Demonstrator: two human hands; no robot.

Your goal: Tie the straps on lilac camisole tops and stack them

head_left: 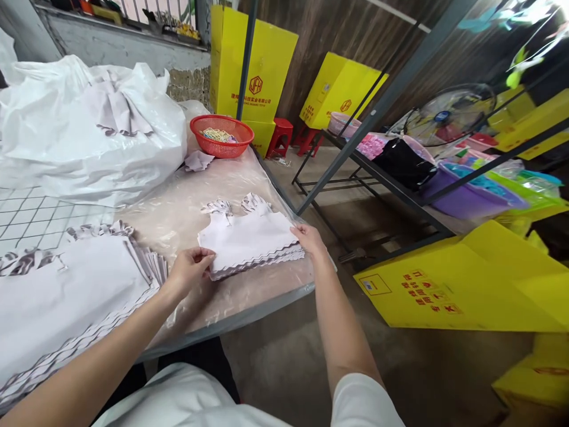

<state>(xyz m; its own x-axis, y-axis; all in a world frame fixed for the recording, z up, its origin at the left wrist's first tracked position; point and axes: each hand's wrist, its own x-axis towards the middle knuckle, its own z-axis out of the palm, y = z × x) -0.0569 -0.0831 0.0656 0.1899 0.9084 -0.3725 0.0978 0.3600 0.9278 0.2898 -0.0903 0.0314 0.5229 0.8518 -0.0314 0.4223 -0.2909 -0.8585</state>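
A small stack of pale fabric pieces (251, 237) with scalloped lower edges and two gathered tufts at the top lies on the plastic-covered table (186, 308). My left hand (192, 268) pinches the stack's lower left corner between thumb and fingers. At the right edge, my right hand (307, 237) is closed on the fabric, thumb on top and the other fingers partly hidden. Farther left, beside my left forearm, lies a larger fanned pile of similar pale pieces (89, 284) with wavy edges and gathered tops.
Behind the pile stands a big white plastic bag (89, 136) with a fabric piece on it. A red basket (222, 146) holding elastic-like loops sits at the table's far edge. On the right are a metal-framed rack (342, 159), a purple tub (462, 196) and yellow boxes (462, 284).
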